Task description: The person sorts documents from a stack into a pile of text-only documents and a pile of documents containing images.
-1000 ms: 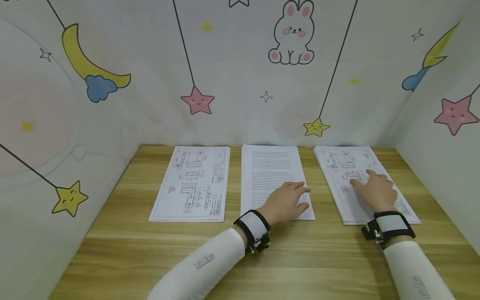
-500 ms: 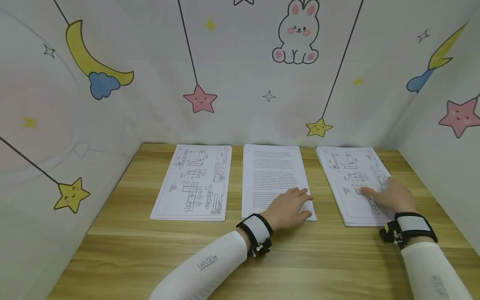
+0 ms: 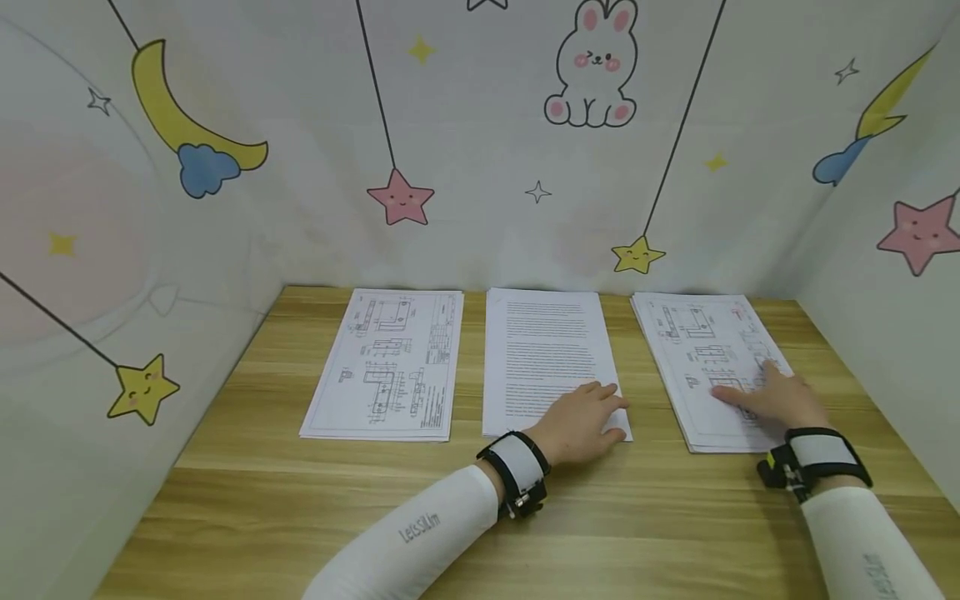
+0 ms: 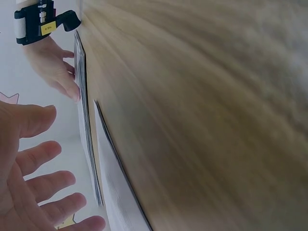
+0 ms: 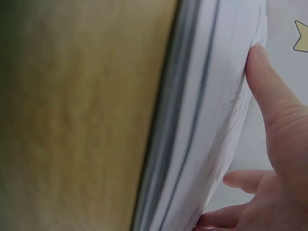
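Three stacks of printed paper lie side by side on the wooden table. My left hand [image 3: 576, 425] hovers over the lower right corner of the middle stack [image 3: 543, 350], which shows lines of text. In the left wrist view its fingers [image 4: 50, 185] are spread, holding nothing, apart from the sheets. On the right stack [image 3: 686, 333], topped by a technical drawing, rests my right hand [image 3: 783, 402]. Its thumb touches the top sheet in the right wrist view, and the other fingers [image 5: 245, 180] reach across near the surface, spread and loosely bent. Fingertip contact there is partly hidden.
The left stack [image 3: 382, 367] carries another technical drawing. Wood-grain tabletop [image 3: 600, 533] extends in front of the stacks. A pale cloth wall [image 3: 480, 242] with cartoon stars and a rabbit closes off the back and sides.
My right hand has slid toward the right side of its stack, uncovering more of the drawing. The left hand has shifted slightly down and right. The head view has turned a little.
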A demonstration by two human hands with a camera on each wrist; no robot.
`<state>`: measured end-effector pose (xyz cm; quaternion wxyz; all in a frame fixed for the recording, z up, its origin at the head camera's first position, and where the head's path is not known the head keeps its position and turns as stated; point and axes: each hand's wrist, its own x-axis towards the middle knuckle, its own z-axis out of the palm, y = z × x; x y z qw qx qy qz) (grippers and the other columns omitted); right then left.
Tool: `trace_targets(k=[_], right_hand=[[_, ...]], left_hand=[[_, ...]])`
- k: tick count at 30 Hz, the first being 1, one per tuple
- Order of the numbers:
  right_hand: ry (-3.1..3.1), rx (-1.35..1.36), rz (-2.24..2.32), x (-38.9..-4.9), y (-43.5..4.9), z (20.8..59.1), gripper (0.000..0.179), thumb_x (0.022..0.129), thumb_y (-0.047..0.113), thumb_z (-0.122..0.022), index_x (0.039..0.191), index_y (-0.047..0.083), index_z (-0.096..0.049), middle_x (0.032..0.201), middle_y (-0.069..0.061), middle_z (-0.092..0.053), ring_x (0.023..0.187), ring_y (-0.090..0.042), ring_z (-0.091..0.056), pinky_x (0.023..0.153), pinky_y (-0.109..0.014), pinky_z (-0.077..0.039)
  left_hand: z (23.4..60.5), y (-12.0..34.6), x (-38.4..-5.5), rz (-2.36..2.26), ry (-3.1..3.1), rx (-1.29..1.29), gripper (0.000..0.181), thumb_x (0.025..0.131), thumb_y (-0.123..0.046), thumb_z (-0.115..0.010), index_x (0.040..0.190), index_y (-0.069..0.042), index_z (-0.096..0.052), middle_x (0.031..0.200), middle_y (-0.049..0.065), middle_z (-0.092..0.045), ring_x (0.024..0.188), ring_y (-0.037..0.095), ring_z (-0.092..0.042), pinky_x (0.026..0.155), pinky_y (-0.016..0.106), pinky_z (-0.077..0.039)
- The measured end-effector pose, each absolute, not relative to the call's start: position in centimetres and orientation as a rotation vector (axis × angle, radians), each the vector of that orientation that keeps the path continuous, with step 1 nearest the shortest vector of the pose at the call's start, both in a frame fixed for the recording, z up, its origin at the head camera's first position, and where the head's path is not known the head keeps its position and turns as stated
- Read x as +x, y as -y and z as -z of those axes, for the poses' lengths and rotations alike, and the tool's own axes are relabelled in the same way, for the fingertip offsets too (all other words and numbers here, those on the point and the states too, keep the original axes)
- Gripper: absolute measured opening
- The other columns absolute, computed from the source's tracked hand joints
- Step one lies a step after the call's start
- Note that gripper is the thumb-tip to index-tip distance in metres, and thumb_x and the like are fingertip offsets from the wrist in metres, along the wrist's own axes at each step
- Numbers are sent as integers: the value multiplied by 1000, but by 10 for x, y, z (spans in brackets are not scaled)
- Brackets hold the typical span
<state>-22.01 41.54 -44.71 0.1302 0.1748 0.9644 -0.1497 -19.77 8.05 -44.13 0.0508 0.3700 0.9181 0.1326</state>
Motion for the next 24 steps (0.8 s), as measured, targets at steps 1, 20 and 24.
trace_targets(k=[1,20,24], right_hand=[[-2797,506,434,-220,-414,446,136,75,84,-57,150,-16,-4,142,-57,-12,128,-73,-19,97,-76,-35],[-2782,427,390,-220,-403,442,131,80,80,-55,147,-21,-7,142,-57,-9,131,-75,-11,102,-79,-28],[-2769,457,400,-221,-403,443,130,80,77,-57,147,-21,-5,140,-61,-1,130,-79,-4,100,-83,-23]], left_hand=[[441,-81,-197,-398,-2795,1137,44,100,-39,-53,141,-24,-55,155,2,-45,145,22,-42,115,34,-40],[446,-95,-191,-361,-2755,1200,45,99,-40,-56,141,-26,-55,154,-2,-47,144,19,-43,115,31,-40],[448,-96,-191,-348,-2760,1201,45,99,-40,-56,141,-26,-54,154,-4,-47,144,20,-43,115,31,-40]])
